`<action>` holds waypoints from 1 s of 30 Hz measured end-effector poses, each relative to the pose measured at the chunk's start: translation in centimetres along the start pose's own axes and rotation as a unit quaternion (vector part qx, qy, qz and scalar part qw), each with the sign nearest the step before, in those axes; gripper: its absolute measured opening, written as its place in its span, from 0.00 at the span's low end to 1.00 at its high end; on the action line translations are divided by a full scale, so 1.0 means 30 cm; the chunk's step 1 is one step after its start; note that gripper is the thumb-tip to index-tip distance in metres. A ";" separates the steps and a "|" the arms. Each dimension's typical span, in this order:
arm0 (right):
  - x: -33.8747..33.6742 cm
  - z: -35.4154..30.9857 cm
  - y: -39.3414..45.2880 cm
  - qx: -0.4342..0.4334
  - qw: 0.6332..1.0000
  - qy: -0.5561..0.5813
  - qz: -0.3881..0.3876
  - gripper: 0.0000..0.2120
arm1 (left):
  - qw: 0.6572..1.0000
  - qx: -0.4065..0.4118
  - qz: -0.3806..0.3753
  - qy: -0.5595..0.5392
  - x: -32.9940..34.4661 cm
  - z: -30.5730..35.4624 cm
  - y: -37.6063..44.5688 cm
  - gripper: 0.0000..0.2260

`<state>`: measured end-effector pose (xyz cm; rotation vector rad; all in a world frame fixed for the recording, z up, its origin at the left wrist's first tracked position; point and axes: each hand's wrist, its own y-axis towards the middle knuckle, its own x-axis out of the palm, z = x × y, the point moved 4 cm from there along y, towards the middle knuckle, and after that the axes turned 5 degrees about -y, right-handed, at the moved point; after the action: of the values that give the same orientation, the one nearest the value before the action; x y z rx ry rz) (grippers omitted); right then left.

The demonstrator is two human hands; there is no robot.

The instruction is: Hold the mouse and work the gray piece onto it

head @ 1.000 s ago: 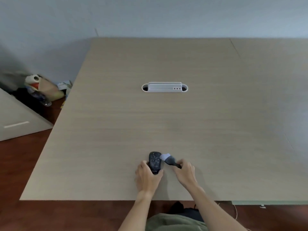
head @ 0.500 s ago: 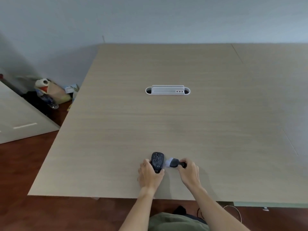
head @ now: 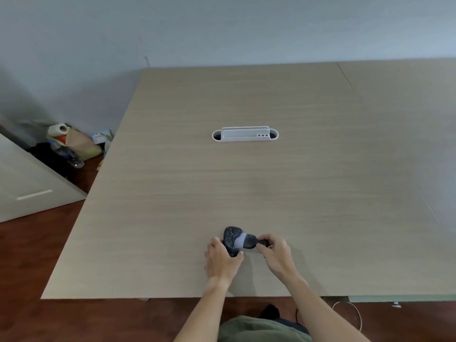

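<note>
Table (head: 246,193): 2 hands, 1 mouse (head: 230,239), 1 brush (head: 248,241).

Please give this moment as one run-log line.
left hand: holds speckled mouse | right hand: holds brush, bristles on mouse | table

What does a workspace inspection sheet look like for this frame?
Surface: light wood-grain table, with a white cable grommet set into its middle.
Job's things: black speckled computer mouse near the front edge; small brush with pale bristles lying against it.
Clutter: nothing seen on the table.
Hands: left hand grips the mouse; right hand pinches the brush handle.
Cables: thin white cable on the floor, lower right.
Surroundings: grey wall; bags and a plastic bottle on the floor, left.
</note>
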<state>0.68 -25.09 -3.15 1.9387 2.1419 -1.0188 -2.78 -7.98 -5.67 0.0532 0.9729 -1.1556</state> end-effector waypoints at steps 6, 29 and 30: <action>0.002 0.000 0.003 -0.009 0.997 -0.066 0.045 0.09 | 1.000 -0.007 -0.014 -0.005 -0.003 -0.006 0.009 0.24; 0.017 -0.042 0.043 0.033 0.995 -0.036 0.092 0.09 | 0.996 -0.051 -0.065 0.022 -0.008 0.024 0.034 0.31; 0.017 -0.049 0.047 0.029 0.996 -0.015 0.078 0.08 | 0.996 -0.050 -0.068 0.022 -0.008 0.026 0.035 0.31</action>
<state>2.41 -23.92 -2.85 2.0647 1.9306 -1.0849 -1.49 -7.71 -5.50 -0.0681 1.0858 -1.2324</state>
